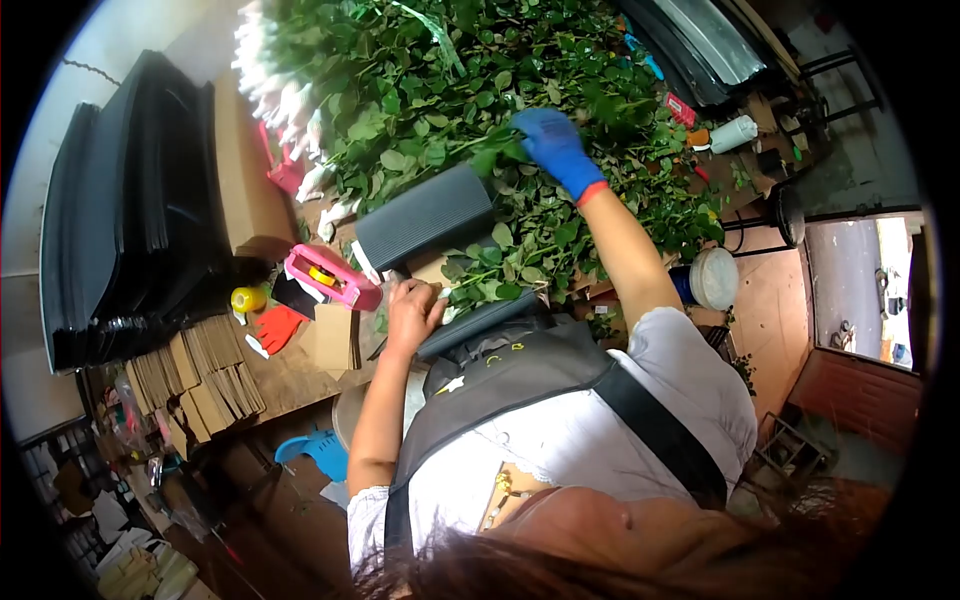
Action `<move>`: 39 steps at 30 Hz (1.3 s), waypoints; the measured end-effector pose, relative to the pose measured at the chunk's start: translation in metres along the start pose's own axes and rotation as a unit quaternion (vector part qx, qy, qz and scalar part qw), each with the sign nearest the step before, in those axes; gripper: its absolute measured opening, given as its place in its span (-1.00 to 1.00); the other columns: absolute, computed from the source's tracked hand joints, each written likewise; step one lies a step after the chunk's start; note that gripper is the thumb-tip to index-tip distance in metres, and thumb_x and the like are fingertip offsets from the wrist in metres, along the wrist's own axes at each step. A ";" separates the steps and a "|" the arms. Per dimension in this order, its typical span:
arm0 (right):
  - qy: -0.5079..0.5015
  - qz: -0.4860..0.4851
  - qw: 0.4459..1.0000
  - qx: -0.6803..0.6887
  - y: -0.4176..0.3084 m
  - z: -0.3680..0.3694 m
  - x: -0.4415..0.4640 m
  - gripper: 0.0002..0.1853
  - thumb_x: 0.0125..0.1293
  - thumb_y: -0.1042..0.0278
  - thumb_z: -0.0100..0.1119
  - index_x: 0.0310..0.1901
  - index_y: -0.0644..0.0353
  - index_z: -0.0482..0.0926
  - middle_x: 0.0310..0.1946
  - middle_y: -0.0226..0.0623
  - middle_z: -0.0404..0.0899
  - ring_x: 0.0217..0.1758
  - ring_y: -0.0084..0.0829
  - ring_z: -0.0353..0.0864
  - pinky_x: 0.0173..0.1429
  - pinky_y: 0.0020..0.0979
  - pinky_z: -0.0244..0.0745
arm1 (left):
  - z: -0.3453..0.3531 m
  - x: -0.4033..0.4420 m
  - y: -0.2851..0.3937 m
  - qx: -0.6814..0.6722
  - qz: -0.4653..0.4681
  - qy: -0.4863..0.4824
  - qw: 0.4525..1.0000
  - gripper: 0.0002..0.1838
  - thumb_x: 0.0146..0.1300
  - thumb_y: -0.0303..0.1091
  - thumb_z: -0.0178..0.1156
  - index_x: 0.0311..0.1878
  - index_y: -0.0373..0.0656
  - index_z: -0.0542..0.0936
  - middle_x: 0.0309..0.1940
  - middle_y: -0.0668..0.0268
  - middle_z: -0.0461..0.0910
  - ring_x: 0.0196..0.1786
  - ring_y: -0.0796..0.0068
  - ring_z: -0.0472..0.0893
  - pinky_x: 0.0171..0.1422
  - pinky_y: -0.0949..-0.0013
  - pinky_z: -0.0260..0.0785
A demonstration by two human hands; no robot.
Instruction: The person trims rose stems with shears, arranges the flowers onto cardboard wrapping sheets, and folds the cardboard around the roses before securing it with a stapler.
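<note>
My left hand [413, 315] is bare, its fingers bent together at the lower end of a dark ribbed sheet [425, 218]; what they pinch is too small to tell. A blue glove with a red cuff covers my right hand [552, 147], which reaches into a large heap of leafy green stems [400, 95]. Its fingers are closed around a leafy stem [492, 155], blurred at the fingertips. Another dark sheet [475, 325] lies against my apron. White-wrapped flower heads [285, 90] line the heap's left side.
A pink tape dispenser [335, 277], a yellow tape roll [248, 299] and a red glove [280, 328] lie on the left of the table. Stacked black sheets [140, 220] stand beyond them, with cardboard pieces [205, 375] nearer. At the right are a white roll [733, 134] and a bucket [713, 279].
</note>
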State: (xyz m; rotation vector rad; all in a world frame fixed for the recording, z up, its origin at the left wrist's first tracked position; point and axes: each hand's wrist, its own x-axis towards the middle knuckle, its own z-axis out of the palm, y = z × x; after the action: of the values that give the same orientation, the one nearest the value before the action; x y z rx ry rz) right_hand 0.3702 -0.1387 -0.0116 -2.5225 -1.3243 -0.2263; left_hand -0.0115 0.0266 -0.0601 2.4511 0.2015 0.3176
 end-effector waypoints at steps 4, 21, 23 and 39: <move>0.124 -0.102 0.987 -0.018 0.005 -0.093 -0.033 -0.56 0.16 0.46 0.33 0.10 -0.13 0.64 0.01 -0.34 0.69 0.07 -0.24 0.65 0.21 -0.19 0.57 | -0.001 0.000 0.001 -0.013 0.018 -0.008 1.000 -0.83 0.16 -0.35 0.39 -0.20 -0.16 0.68 -0.23 0.21 0.65 -0.04 0.11 0.58 0.09 0.09 0.40; -0.280 0.050 0.959 -0.016 0.059 -0.082 -0.150 -0.77 0.23 0.37 0.31 -0.06 -0.04 0.65 -0.22 -0.23 0.68 -0.08 -0.12 0.68 0.04 -0.12 0.57 | 0.017 -0.004 -0.008 -0.341 -0.175 0.035 0.923 -0.22 0.10 -0.51 0.51 0.38 -0.15 0.34 0.11 0.22 0.55 0.08 0.37 0.59 0.20 0.32 0.49; -0.356 0.029 0.928 -0.107 0.053 -0.068 -0.145 -0.76 0.23 0.37 0.30 -0.05 -0.08 0.65 -0.20 -0.24 0.67 -0.08 -0.12 0.68 0.03 -0.12 0.57 | 0.014 -0.002 -0.005 -0.314 -0.155 0.016 0.937 -0.33 0.10 -0.49 0.52 0.29 -0.15 0.47 0.06 0.25 0.58 0.04 0.37 0.61 0.15 0.35 0.50; -0.014 -0.006 0.964 -0.267 -0.014 0.078 0.067 -0.76 0.33 0.17 0.15 -0.03 -0.10 0.67 0.10 -0.28 0.61 0.29 -0.17 0.45 0.44 -0.08 0.23 | 0.009 -0.002 -0.004 -0.182 -0.144 -0.007 0.973 -0.44 0.11 -0.36 0.51 0.18 -0.22 0.56 0.02 0.13 0.55 -0.01 0.19 0.61 0.04 0.28 0.53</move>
State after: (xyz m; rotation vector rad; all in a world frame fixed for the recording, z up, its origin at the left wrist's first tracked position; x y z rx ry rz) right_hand 0.3973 -0.0546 -0.0650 -2.9566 -1.4444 -0.6267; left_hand -0.0108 0.0239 -0.0702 2.0271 0.4467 0.1895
